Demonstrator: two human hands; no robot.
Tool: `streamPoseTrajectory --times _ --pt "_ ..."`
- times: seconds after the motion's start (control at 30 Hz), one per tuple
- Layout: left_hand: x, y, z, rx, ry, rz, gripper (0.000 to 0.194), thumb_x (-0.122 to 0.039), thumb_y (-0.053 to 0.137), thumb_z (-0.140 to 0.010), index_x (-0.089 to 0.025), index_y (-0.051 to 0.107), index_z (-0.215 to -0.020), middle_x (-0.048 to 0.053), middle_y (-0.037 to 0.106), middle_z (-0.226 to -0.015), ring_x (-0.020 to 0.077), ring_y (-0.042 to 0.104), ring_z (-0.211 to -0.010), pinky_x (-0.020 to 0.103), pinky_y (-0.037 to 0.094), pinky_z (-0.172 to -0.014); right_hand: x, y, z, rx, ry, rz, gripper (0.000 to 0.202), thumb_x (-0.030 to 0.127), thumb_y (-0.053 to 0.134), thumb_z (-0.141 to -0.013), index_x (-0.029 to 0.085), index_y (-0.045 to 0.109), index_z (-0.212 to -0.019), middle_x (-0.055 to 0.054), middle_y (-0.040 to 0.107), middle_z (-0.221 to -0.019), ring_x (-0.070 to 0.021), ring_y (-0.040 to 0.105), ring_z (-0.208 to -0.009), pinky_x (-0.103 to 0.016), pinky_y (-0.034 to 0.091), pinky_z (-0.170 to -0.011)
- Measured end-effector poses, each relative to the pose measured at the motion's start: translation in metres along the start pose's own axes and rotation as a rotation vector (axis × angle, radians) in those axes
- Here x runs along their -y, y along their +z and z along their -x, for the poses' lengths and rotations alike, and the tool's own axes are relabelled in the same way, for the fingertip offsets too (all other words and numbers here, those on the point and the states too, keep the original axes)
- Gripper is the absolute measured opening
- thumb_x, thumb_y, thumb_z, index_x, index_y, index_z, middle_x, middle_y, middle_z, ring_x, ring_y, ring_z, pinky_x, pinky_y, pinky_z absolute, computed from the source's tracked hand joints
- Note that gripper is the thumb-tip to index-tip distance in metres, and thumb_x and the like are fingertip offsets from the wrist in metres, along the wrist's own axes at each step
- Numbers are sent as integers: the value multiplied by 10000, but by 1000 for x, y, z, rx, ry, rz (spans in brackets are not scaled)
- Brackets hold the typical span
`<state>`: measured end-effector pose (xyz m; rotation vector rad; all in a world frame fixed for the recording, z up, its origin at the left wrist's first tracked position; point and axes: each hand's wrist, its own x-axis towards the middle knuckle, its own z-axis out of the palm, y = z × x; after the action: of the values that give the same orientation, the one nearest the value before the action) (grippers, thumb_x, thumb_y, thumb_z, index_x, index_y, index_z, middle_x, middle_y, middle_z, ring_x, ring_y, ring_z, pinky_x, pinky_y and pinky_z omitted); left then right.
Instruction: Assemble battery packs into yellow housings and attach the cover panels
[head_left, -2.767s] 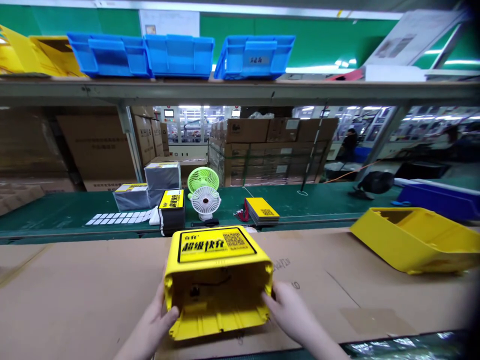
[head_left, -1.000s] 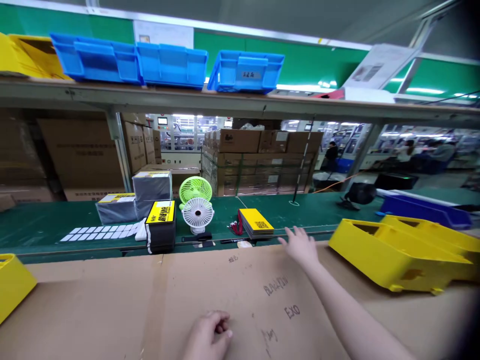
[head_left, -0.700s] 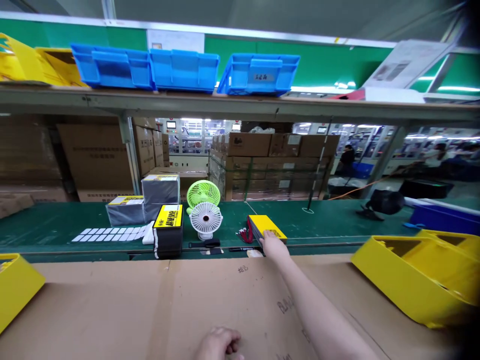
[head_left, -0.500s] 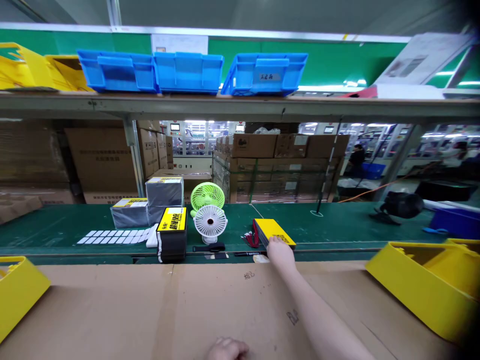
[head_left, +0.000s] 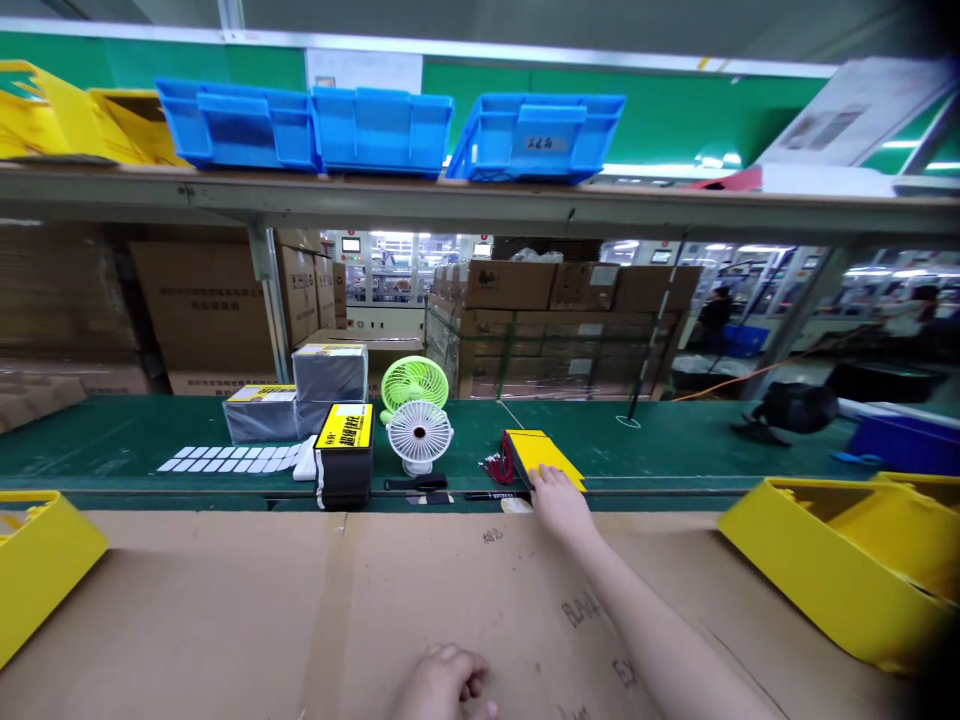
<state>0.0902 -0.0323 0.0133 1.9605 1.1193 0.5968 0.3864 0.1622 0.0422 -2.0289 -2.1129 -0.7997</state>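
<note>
My right hand (head_left: 561,503) reaches far forward on the bench. Its fingers grip the near edge of a yellow card (head_left: 536,447) on top of a stack, where the yellow edges sit slightly out of line. A bundle of thin red cords (head_left: 504,462) lies against the stack's left side. Low in the view, my left hand (head_left: 444,680) is over the cardboard sheet (head_left: 247,600), its fingers loosely curled and the thumb apart, with nothing visible in it. A black marker pen (head_left: 489,496) lies left of my right hand.
A white fan (head_left: 420,437) and a green fan (head_left: 415,383) stand beside a stack of black-and-yellow boxes (head_left: 343,455). White stickers (head_left: 232,459) lie farther left. Yellow bins flank the cardboard, one at right (head_left: 832,570). Blue bins (head_left: 536,137) line the overhead shelf.
The top yellow card has shifted out of line with its stack under my right hand, and its black print no longer shows. My left hand has come further into view.
</note>
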Motion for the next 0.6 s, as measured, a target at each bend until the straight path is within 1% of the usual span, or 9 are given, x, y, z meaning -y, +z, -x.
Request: streamPoseTrajectory --times 0.07,0.1,0.23,0.37,0.5,0.6 --pt "-2 -1 1 -5 -6 -3 366 -188 603 -647 -170 655 -1009 64 651 -886 185 553 -804 290 418 -755 -4 0 2 10 -50 -13 414 56 418 -808 100 524 -1205 -171 527 -1263 -264 486 -1167 -391 397 -956" --pt "-3 -1 1 -3 -10 -2 366 -189 601 -648 -170 655 -1010 64 651 -890 185 554 -808 289 418 -758 -6 1 3 17 -72 -19 445 37 398 -802 104 507 -1228 -167 520 -1275 -258 485 -1172 -390 397 -960" --pt "-4 -3 -2 12 -40 11 371 -196 603 -643 -179 659 -1009 62 656 -896 186 560 -805 293 422 -761 -9 1 0 25 -154 -52 444 69 383 -818 121 498 -1244 -170 547 -1244 -259 510 -1145 -408 407 -959" --pt "-3 -3 -4 42 -65 24 371 -233 613 -658 -163 664 -1019 88 667 -909 201 568 -807 309 426 -763 -7 3 -7 17 -189 -90 490 69 345 -827 158 451 -1297 -133 449 -1358 -250 421 -1245 -423 370 -1008" --pt "0 -2 -7 55 -65 36 372 -250 620 -663 -155 668 -1020 101 672 -916 208 570 -813 314 426 -770 -5 11 -9 20 -193 -141 514 35 337 -796 120 468 -1286 -142 487 -1324 -238 455 -1223 -395 392 -1004" --pt "1 -3 -7 51 -67 53 374 -248 621 -659 -162 669 -1020 94 671 -907 201 569 -804 307 426 -769 -6 17 -5 3 -193 -187 518 17 343 -777 102 487 -1268 -154 490 -1316 -243 456 -1222 -405 391 -1009"
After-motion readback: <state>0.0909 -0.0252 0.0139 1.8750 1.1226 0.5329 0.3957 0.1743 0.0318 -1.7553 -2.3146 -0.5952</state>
